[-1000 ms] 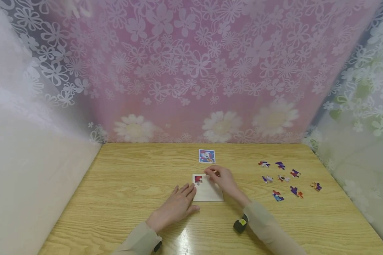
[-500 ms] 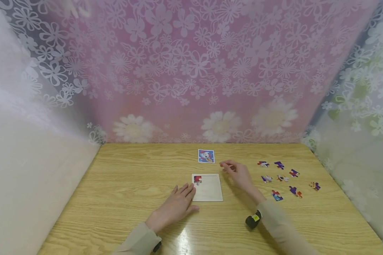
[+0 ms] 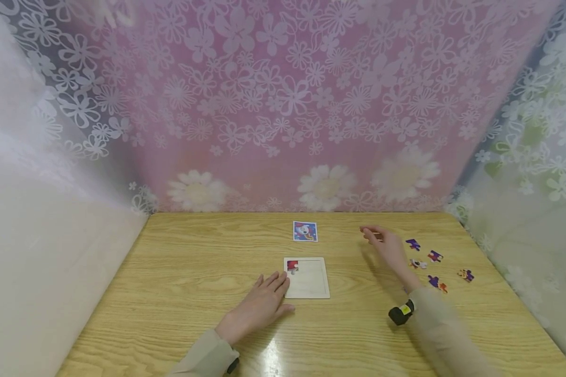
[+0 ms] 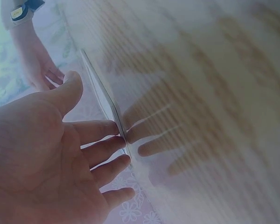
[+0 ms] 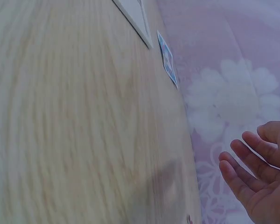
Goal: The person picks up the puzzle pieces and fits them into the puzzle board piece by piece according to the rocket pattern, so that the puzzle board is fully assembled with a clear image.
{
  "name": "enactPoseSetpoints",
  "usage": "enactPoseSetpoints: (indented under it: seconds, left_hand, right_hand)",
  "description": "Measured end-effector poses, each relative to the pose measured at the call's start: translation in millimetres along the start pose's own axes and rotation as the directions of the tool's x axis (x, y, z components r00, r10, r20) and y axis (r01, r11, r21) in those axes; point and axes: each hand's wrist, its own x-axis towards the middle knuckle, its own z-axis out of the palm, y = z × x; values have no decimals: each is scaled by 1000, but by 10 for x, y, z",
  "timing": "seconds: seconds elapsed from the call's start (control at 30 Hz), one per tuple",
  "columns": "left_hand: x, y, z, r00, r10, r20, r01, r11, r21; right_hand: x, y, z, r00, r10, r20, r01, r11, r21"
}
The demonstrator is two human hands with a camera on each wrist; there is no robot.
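My left hand [image 3: 260,301] lies with straight fingers at the left edge of the white square puzzle tray [image 3: 311,283]. In the left wrist view, the fingertips [image 4: 109,128] touch the tray's side. A small red puzzle piece [image 3: 292,266] sits in the tray's upper left corner. To the right, my right hand [image 3: 388,248] is raised over the table, its fingers loosely bent and holding nothing. Several loose puzzle pieces, such as a purple one [image 3: 412,244] and a red and purple one [image 3: 435,256], lie just right of it. Others are hidden behind the hand and wrist.
A small printed picture card [image 3: 305,231] with a white cartoon dog lies behind the tray. The wooden table [image 3: 193,262] ends at a pink flowered curtain [image 3: 264,131] at the back. Pale curtains hang on both sides.
My right hand has moved from the tray's upper edge rightward to the loose pieces, covering some of them. The left hand has stayed at the tray's edge.
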Motion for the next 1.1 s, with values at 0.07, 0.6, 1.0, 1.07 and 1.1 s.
enactPoseSetpoints:
  seconds: [0.07, 0.6, 1.0, 1.07, 1.1]
  left_hand:
    - [-1, 1, 1, 1000, 0, 3, 0, 1000, -6]
    - [3, 8, 2, 1000, -4, -5, 4, 1000, -1]
    - [11, 26, -6, 1000, -7, 5, 7, 1000, 9]
    - [6, 30, -11, 1000, -8, 6, 7, 1000, 10]
    - [5, 30, -9, 1000, -7, 5, 7, 1000, 11]
  right_hand:
    - [3, 17, -93, 1000, 4, 0, -4, 1000, -17]
    - [128, 438, -488, 997, 64, 44, -54, 979, -195]
    - [147, 613, -518, 985, 99, 141, -53, 954, -296]
    - [141, 619, -518, 982, 105, 159, -51, 949, -310]
    - [141, 620, -520, 981, 103, 167, -45, 946, -322]
